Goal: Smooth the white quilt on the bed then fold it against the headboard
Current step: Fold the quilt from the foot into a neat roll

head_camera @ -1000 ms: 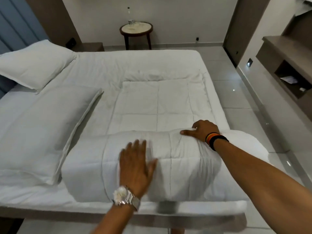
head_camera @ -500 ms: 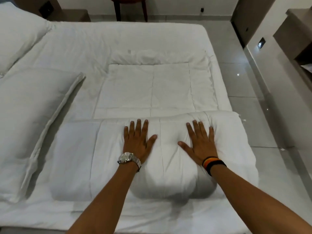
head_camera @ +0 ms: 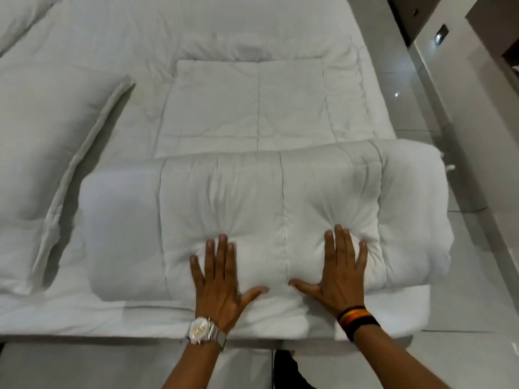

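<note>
The white quilt (head_camera: 252, 192) lies on the bed, its near part doubled into a thick padded roll across the bed's near edge, its flat part (head_camera: 252, 102) stretching away behind. My left hand (head_camera: 222, 279), with a silver watch, lies flat with fingers spread on the roll's near side. My right hand (head_camera: 339, 270), with a black and orange wristband, presses flat beside it, denting the padding. Neither hand grips anything.
A large white pillow (head_camera: 45, 153) lies on the bed at the left, with another pillow's corner (head_camera: 19, 18) at the top left. Glossy tiled floor (head_camera: 477, 276) runs along the right side of the bed, with a wall and shelf unit (head_camera: 491, 37) beyond.
Both hands slid back toward me along the top of the roll to its near side. The view dropped lower and closer over the bed.
</note>
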